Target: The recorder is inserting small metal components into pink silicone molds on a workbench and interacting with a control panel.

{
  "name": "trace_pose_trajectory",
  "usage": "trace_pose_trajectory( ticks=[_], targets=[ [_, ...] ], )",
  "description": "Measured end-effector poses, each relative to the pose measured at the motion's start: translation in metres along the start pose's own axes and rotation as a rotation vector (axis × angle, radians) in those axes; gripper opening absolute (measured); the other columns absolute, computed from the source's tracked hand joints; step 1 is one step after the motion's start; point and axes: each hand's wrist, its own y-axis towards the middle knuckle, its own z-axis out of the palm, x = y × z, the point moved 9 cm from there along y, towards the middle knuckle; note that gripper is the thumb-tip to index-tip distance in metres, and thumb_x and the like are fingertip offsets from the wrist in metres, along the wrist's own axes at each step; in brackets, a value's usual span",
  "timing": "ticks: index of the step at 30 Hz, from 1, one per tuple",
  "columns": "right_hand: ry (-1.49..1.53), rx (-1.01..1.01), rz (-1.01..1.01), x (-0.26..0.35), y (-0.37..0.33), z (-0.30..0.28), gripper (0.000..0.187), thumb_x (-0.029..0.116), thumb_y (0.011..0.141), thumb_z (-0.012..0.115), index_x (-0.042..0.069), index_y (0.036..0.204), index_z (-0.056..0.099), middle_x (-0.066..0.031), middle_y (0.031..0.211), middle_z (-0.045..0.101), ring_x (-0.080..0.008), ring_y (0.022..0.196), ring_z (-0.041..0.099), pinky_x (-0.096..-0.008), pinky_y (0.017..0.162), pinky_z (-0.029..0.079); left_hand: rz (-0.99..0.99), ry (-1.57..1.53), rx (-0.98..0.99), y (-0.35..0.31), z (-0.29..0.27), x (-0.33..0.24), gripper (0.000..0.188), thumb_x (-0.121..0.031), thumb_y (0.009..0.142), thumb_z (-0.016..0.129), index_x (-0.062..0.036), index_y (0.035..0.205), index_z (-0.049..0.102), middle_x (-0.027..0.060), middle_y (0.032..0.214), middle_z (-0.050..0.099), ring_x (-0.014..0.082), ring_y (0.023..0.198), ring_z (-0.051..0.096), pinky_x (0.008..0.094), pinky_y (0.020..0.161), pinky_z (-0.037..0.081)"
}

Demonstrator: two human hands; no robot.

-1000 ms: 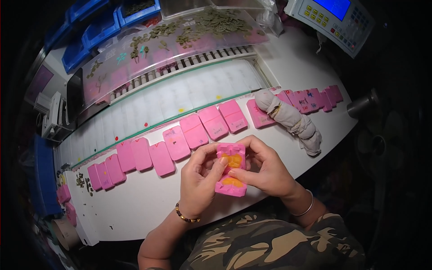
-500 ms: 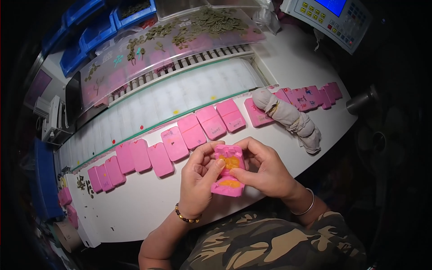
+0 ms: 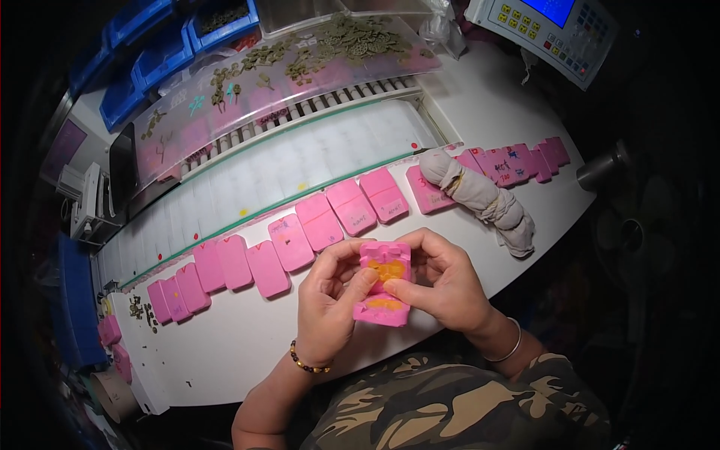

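Two hands, left hand [image 3: 328, 292] and right hand [image 3: 444, 285], grasp a splayed pink mould [image 3: 381, 316] in curled fingers, thumbs [image 3: 409, 292] against its orange infill [image 3: 386, 268], where gentle, even pressure seems advisable.

Red dots [image 3: 196, 236] slid left — a third [image 3: 414, 145] appeared.
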Motion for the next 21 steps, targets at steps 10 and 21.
trace_pose_trajectory(
  ticks=[10,21],
  targets=[
    [-0.114,-0.035,-0.106,0.015,-0.001,-0.005,0.032,-0.002,0.079,0.070,-0.001,0.107,0.055,-0.0018,0.096,0.059,-0.0050,0.081,0.053,-0.0214,0.075,0.047,0.066,-0.011,0.064,0.000,0.007,-0.009,0.036,0.006,0.087,0.061,0.0053,0.120,0.047,0.0110,0.115,0.055,0.0166,0.112,0.055,0.0281,0.091,0.052],
    [-0.108,-0.032,-0.110,0.015,-0.002,-0.003,0.032,-0.003,0.079,0.069,-0.001,0.107,0.055,-0.0021,0.096,0.058,-0.0054,0.082,0.053,-0.0216,0.077,0.047,0.011,-0.043,0.021,0.000,0.004,-0.007,0.038,0.009,0.084,0.061,0.0067,0.119,0.046,0.0117,0.113,0.055,0.0153,0.108,0.057,0.0259,0.085,0.056]
  ],
)
